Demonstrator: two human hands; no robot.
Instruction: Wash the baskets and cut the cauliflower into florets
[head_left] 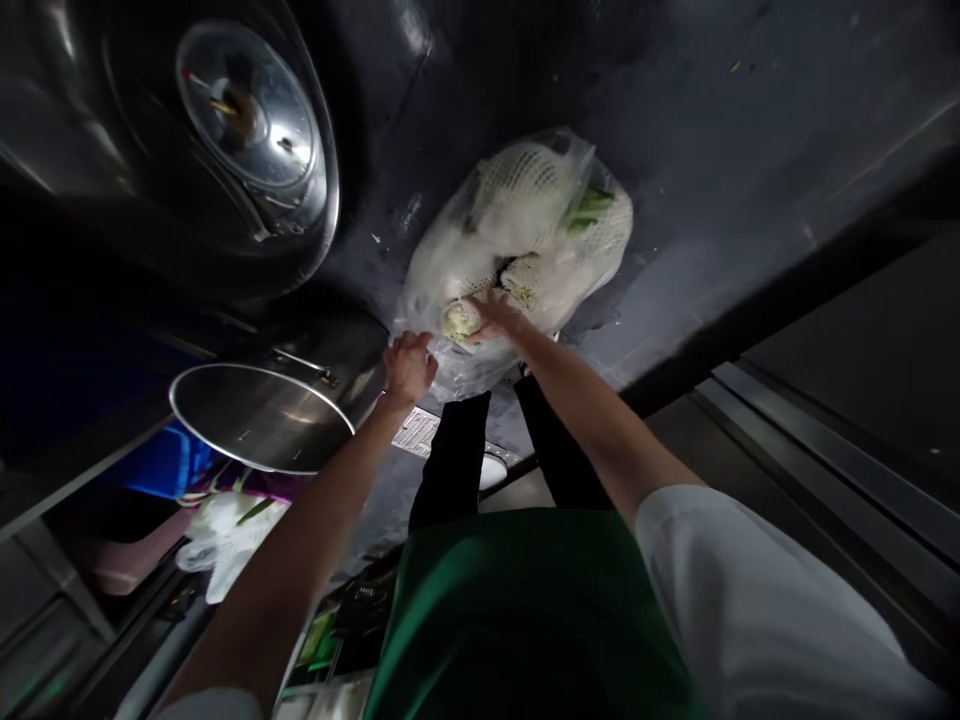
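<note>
A large clear plastic bag (442, 260) lies on the dark floor in front of my feet. In it are several pale vegetables in white foam netting that look like cauliflowers, with green leaves (590, 209) showing at the far right. My left hand (410, 368) has its fingers curled over the bag's near left edge. Reaching into the opening, my right hand (496, 316) grasps a cauliflower (460, 320) from its right side; some of the fingers are hidden. Just beyond that hand sits another netted cauliflower (525, 280).
A deep metal pot (262, 415) stands left of my left hand. Farther left is a large metal vessel (315, 200) with a round shiny lid-like disc (247, 105). A blue crate (161, 462) and a white plastic bag (229, 530) are at lower left. Metal fittings (825, 450) line the right.
</note>
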